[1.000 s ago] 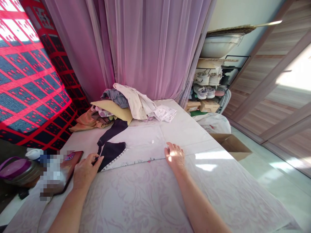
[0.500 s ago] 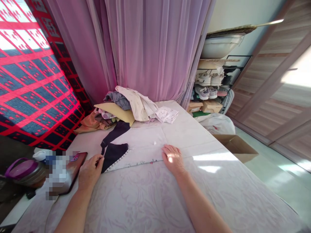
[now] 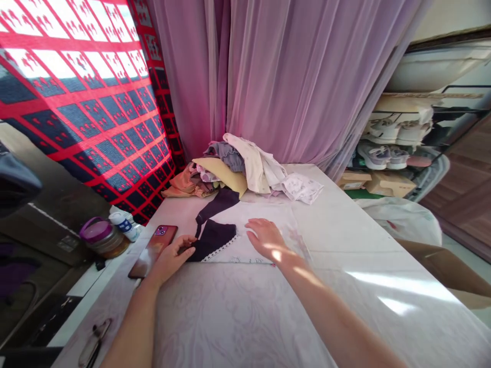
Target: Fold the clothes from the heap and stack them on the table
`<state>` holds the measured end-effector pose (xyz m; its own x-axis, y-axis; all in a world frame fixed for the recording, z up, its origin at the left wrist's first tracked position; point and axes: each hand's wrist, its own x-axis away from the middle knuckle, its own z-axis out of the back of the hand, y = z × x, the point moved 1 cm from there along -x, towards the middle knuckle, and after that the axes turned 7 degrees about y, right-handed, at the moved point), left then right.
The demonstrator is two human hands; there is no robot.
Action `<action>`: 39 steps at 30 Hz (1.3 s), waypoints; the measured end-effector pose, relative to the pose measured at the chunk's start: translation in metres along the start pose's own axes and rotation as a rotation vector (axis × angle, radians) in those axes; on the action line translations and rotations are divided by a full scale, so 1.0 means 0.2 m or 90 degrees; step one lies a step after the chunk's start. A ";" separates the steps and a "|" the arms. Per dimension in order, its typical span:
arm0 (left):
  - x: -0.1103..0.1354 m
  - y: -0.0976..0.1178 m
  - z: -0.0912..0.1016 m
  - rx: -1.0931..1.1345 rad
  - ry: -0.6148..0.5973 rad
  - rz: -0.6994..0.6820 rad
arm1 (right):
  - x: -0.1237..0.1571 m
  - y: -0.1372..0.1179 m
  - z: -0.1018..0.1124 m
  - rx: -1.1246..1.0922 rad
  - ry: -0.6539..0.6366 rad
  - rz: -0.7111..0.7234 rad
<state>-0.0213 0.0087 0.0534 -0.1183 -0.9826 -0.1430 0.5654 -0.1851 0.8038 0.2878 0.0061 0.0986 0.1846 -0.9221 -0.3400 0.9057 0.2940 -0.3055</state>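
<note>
A white garment (image 3: pixel 251 209) with black parts (image 3: pixel 217 235) and a white lace trim (image 3: pixel 220 251) lies flat on the table, its front edge folded straight. A narrow black strip runs along its left side. My left hand (image 3: pixel 172 258) rests at the black left corner, thumb and index finger apart at the fabric's edge. My right hand (image 3: pixel 265 239) lies over the white part with fingers stretched out. Part of the small print near the front edge is hidden behind my right wrist.
A pile of clothes (image 3: pixel 230 166) sits at the back against a purple curtain (image 3: pixel 299 76). On the left are a phone (image 3: pixel 155 248), eyeglasses (image 3: pixel 94 342), a purple-lidded jar (image 3: pixel 102 237) and a white bottle (image 3: pixel 125 225). An open cardboard box (image 3: pixel 448 271) stands right of the table.
The view has turned left. My right hand has moved left and further in over the white fabric. My left thumb and index finger have spread apart at the black corner.
</note>
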 end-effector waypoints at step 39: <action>0.01 0.02 -0.02 -0.141 -0.076 -0.075 | -0.02 -0.10 -0.16 -0.206 -0.046 0.236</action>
<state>-0.0160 0.0059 0.0540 -0.2823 -0.9478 -0.1484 0.7051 -0.3098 0.6378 0.2566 0.0117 0.0770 0.5084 -0.7521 -0.4194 0.6107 0.6583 -0.4401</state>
